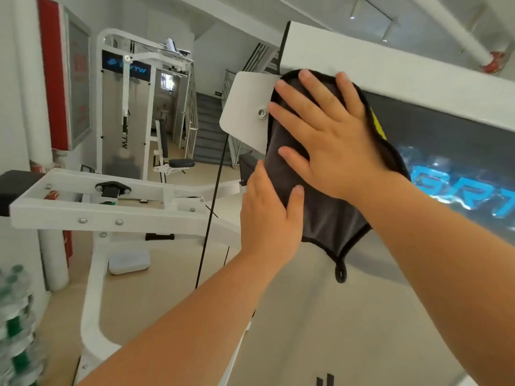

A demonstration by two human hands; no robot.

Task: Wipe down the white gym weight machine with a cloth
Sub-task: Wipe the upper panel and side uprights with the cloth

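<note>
A dark grey cloth [328, 218] with black trim and a yellow patch lies flat against the upper front of the white weight machine [390, 62]. My right hand [328, 135] presses on it with straight, spread fingers, beside a white plate [248, 107] with a metal bolt. My left hand [267, 213] sits at the cloth's lower left edge, thumb over the cloth and fingers behind it. A loop at the cloth's bottom corner hangs free.
A black cable [211, 207] runs down just left of my left hand. The machine's white arm frame [111, 207] reaches out at the left. Another white machine [125, 112] and a staircase [209, 129] stand behind. Bottled water [14, 324] is stacked at lower left.
</note>
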